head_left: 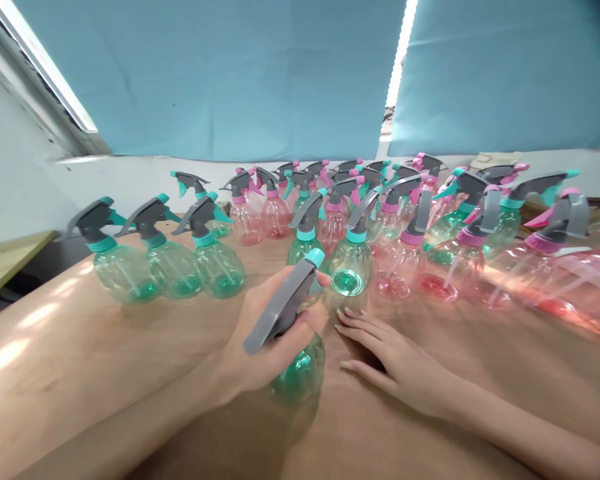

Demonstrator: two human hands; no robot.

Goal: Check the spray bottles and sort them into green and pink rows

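Observation:
My left hand (265,337) is wrapped round the neck of a green clear spray bottle (300,373) with a grey trigger head (280,307) and teal nozzle; the bottle stands on the brown table (105,360) near me. My right hand (395,357) lies flat on the table just right of that bottle, fingers stretched out, holding nothing. Its fingertips point toward another green bottle (350,270) close behind.
Three green spray bottles (170,263) stand in a row at the left. Several more green and pink spray bottles (430,260) crowd the middle and right of the table. A white wall and blue panels (220,73) rise behind.

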